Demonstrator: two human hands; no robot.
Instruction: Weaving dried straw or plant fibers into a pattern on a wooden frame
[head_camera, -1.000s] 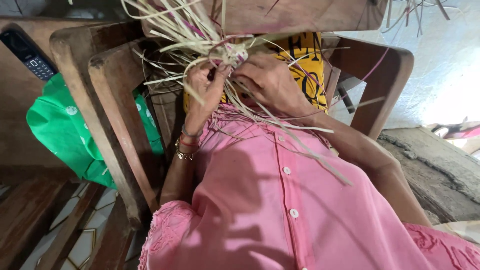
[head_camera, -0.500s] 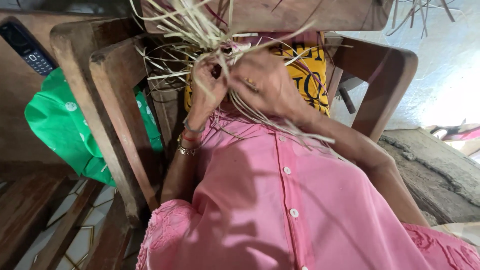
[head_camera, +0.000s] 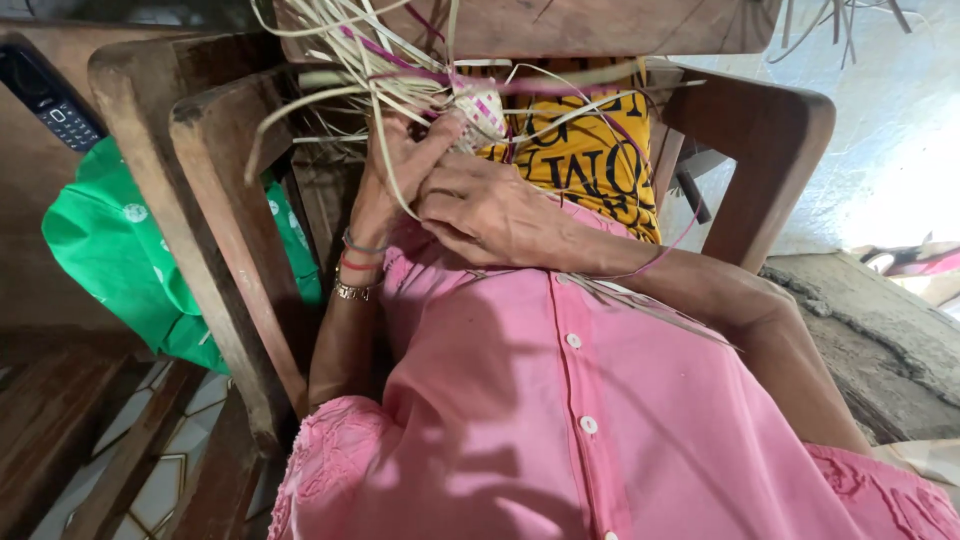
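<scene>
Head view, looking down the person's own chest.

Work piece: small woven piece (head_camera: 478, 108) of pale and pink straw strips, at about 12 o'clock in the frame, held up in front of the yellow printed cloth (head_camera: 585, 160). Loose straw strips (head_camera: 355, 60) fan out from it toward 11 o'clock. A few run down over the pink shirt (head_camera: 560, 400) toward 4 o'clock.

Left hand (head_camera: 392, 180): forearm comes up from 7 o'clock, wrist nearly vertical, bangles (head_camera: 352, 265) on it. Thumb and fingers reach up to the lower left edge of the woven piece. Grip: pinched closed on the woven piece, strips threading between the fingers.

Right hand (head_camera: 490, 215): forearm enters from 4 o'clock, lying across the chest, back of hand toward the camera, fingers curled leftward and touching the left palm. Grip: fingers folded, and at least one thin strip crosses under them, but whether they clamp it cannot be told.

Judgement on doing the step well: keep the left pinch right at the last woven crossing so the plait does not loosen. Draw each working strip snug and flat, untwisted, before folding it over. Keep the free strips separated so they do not tangle.

Surroundings: wooden chair arm (head_camera: 215, 230) at 9 o'clock, green bag (head_camera: 115, 260) beyond it, dark keypad phone (head_camera: 52, 100) at 10 o'clock.
</scene>
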